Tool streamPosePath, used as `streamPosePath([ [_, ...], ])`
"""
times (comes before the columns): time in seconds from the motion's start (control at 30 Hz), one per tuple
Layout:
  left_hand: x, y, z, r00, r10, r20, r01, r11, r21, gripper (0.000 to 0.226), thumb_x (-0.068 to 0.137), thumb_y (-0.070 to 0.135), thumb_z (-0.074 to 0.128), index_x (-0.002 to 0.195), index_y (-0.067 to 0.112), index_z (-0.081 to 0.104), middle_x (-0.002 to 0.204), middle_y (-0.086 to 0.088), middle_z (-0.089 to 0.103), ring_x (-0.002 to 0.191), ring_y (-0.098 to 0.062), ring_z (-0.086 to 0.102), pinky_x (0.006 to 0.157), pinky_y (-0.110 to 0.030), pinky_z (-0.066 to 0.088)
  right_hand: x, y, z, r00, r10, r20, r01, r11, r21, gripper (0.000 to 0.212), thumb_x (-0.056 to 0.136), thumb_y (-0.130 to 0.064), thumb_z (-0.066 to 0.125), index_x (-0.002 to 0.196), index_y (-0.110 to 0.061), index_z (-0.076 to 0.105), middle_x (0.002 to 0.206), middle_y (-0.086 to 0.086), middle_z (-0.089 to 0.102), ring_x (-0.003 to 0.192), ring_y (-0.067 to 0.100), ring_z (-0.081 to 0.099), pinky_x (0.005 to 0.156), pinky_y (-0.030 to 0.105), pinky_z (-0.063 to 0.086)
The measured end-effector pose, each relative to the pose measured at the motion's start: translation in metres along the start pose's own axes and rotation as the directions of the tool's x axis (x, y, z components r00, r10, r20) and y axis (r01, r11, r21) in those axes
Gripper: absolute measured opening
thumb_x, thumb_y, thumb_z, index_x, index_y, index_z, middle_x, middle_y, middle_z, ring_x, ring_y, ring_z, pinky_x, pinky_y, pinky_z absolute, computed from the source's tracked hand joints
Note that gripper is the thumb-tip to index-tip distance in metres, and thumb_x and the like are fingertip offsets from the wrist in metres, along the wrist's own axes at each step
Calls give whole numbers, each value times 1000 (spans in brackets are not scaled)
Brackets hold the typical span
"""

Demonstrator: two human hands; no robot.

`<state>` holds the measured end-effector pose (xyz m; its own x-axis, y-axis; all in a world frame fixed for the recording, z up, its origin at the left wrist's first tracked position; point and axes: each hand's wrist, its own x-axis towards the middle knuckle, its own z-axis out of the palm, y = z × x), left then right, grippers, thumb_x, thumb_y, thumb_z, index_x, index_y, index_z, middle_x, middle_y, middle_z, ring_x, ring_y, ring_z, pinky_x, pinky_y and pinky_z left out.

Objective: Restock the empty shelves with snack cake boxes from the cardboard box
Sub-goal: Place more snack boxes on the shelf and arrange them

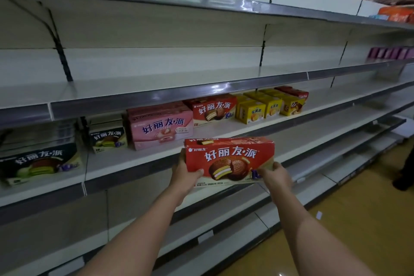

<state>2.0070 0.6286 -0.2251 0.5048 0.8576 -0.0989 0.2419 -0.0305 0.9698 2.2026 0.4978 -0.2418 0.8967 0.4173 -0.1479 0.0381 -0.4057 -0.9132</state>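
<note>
The left hand [187, 171] and right hand [274, 175] clamp a red snack cake box [230, 159] by its ends. It hangs at six o'clock from the red box [212, 107] on the shelf [156, 154].

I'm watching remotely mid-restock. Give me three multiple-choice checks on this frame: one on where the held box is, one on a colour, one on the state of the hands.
1. Where is the red box that the hands carry?
A. In front of the stocked shelf's edge, not yet set down
B. On the top shelf
C. On the floor

2. What colour is the box standing between the dark box with green cakes and the red box on the shelf?
A. Blue
B. Pink
C. White

3. How is the carried box held?
A. By the left hand alone
B. By the right hand alone
C. With a grip from both hands, one at each end

Answers:
1 A: it hangs before the shelf lip, clear of the board.
2 B: the pink box stands there.
3 C: the left hand and the right hand each clasp a lower corner.
</note>
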Motion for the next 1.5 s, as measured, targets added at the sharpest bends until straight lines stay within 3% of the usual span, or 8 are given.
streamPosePath([
  [0.1, 18, 0, -7, 1000, 29, 2, -29, 998, 57, 80, 82, -3, 64, 142, 36, 28, 128, -4, 50, 117, -20, 51, 92, -40, 50, 5, -20, 12, 1000, 8, 27, -12, 991, 133, 20, 89, -27, 66, 96, -20, 48, 83, -1, 58, 78, 15, 57, 73, 33, 45],
  [0.2, 39, 1, -5, 998, 47, -40, -43, 995, 92, 83, 84, -3, 61, 146, 31, 18, 128, -2, 49, 112, -17, 50, 90, -39, 50, 26, -33, 25, 999, -22, 33, 15, 977, 212, 20, 89, -23, 66, 100, -18, 50, 86, 0, 59, 82, 17, 59, 77, 35, 45],
  [0.4, 89, 11, 5, 988, 56, -144, -33, 987, 156, 52, 92, 0, 52, 134, 20, 29, 127, -5, 54, 93, -12, 50, 65, -23, 42, 73, -60, 40, 988, -106, 110, 62, 936, 347, 22, 86, -21, 69, 99, -20, 51, 94, 1, 62, 93, 20, 61, 85, 37, 46],
  [0.57, 127, 31, 24, 979, 47, -199, -16, 988, 151, 52, 94, 2, 49, 139, 19, 31, 134, -7, 51, 118, -25, 52, 92, -34, 43, 130, -82, 47, 989, -124, 85, 96, 956, 277, 29, 86, -12, 68, 112, -8, 55, 106, 10, 63, 97, 25, 62, 86, 38, 50],
  [0.77, 166, 38, 47, 960, 14, -280, 86, 935, 344, 37, 100, 30, 43, 135, 19, 43, 138, -8, 42, 122, -26, 48, 96, -36, 41, 200, -93, 58, 995, -92, 23, 90, 991, 95, 37, 84, -20, 70, 119, -11, 60, 124, 15, 54, 92, 28, 59, 84, 40, 52],
  [0.97, 202, 33, 67, 927, 9, -376, 143, 917, 374, 37, 102, 33, 37, 132, 13, 47, 128, -10, 58, 115, -28, 56, 89, -34, 44, 240, -93, 73, 987, -131, 94, 127, 991, 48, 33, 86, -20, 69, 116, -7, 62, 106, 14, 67, 94, 28, 62, 88, 44, 51],
  [1.23, 221, 31, 90, 877, 32, -479, 166, 916, 365, 37, 101, 27, 41, 133, 8, 44, 122, -16, 60, 110, -34, 58, 89, -37, 46, 276, -88, 86, 980, -104, 171, 108, 994, -10, 36, 88, -24, 66, 118, -5, 60, 118, 16, 63, 110, 33, 57, 92, 40, 46],
  [1.5, 231, 34, 108, 852, -12, -524, 187, 941, 283, 49, 94, 22, 55, 136, 8, 34, 121, -17, 60, 106, -33, 59, 77, -33, 44, 291, -102, 96, 942, -66, 328, 20, 990, 140, 39, 84, -16, 71, 118, -2, 57, 120, 19, 62, 108, 35, 59, 98, 49, 47],
])
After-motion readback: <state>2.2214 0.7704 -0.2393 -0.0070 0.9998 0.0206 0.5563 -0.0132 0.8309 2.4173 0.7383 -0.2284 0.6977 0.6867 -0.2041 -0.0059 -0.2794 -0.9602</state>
